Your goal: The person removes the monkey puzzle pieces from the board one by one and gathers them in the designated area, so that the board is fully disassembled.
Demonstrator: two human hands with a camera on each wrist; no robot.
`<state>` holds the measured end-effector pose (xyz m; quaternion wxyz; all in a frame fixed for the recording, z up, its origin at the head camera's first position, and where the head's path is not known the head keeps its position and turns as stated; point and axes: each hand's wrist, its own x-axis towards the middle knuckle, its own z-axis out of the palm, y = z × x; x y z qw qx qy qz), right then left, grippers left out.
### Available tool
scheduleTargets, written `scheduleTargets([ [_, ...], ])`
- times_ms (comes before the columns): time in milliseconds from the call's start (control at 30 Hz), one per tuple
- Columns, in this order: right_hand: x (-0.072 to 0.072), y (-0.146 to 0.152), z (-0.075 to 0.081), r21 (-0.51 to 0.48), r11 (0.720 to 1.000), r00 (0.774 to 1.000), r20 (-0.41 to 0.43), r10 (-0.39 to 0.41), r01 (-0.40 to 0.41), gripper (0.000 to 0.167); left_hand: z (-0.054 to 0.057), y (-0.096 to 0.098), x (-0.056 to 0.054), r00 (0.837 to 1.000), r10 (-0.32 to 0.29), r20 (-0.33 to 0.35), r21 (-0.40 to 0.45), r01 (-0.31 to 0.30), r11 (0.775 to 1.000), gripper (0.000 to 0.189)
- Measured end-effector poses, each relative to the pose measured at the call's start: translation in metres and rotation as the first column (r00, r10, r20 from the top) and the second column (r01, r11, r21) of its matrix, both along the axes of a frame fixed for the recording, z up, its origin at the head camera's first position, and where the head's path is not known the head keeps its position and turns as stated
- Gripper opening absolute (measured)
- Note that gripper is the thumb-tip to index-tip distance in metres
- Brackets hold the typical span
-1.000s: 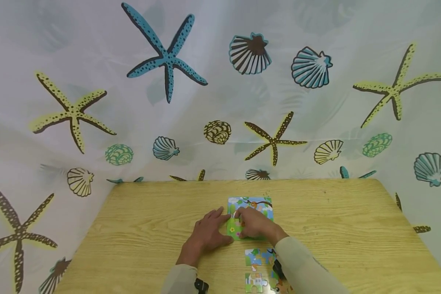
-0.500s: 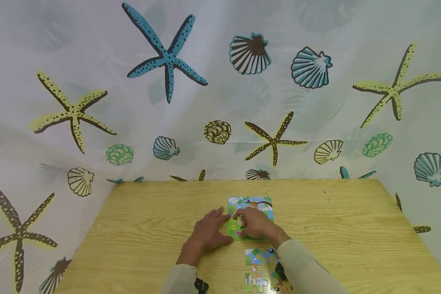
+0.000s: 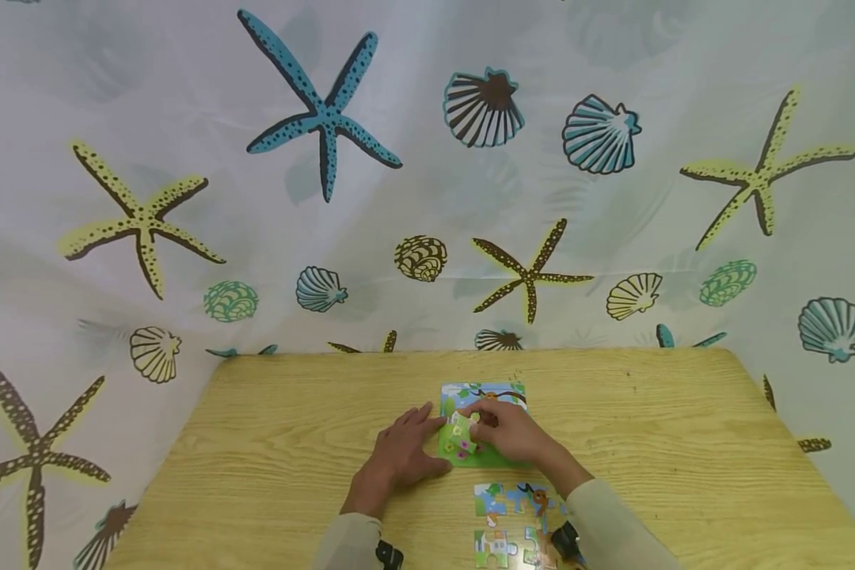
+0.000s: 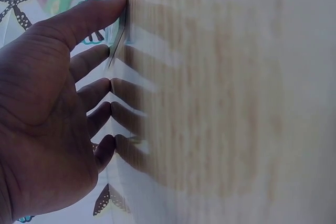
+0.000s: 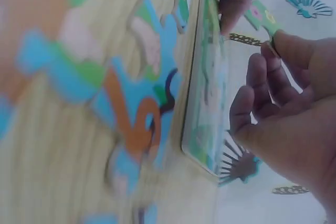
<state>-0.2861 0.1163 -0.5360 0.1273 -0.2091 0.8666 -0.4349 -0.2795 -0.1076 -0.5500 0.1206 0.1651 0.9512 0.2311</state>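
My right hand (image 3: 516, 434) pinches a green jigsaw piece with flowers (image 3: 461, 431) between thumb and fingers. It holds this piece tilted over the left part of a puzzle board (image 3: 450, 391) with a blue and green picture. In the right wrist view the jigsaw piece (image 5: 265, 18) stands up from the fingertips, above the board (image 5: 202, 140). My left hand (image 3: 404, 447) lies at the board's left side, fingers spread. Seen from the left wrist, the fingertips of the left hand (image 4: 47, 114) touch down on the table, with the thumb at the board's edge.
Several loose jigsaw pieces (image 3: 492, 546) lie on the wooden table (image 3: 292, 443) in front of the board, partly under the right forearm. Pieces with orange and blue print (image 5: 149, 124) show close up in the right wrist view. Behind hangs a cloth (image 3: 427, 182) with starfish and shells.
The right hand has lifted the flowered jigsaw piece off the board and tilted it up, its forearm shifting right and uncovering more loose pieces. The left hand has stayed in place.
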Motion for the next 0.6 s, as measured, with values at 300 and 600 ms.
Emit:
scheduleTargets([
  [300, 0.068, 0.019, 0.005, -0.045, 0.971, 0.968, 0.074, 0.238, -0.236, 0.022, -0.010, -0.002, 0.001, 1.000, 0.005, 0.022, 0.013, -0.005, 1.000, 0.073],
  [600, 0.118, 0.012, -0.022, 0.054, 0.910, 0.911, 0.029, 0.410, -0.411, 0.023, -0.012, -0.006, 0.003, 1.000, 0.002, 0.026, 0.043, -0.003, 0.999, 0.074],
])
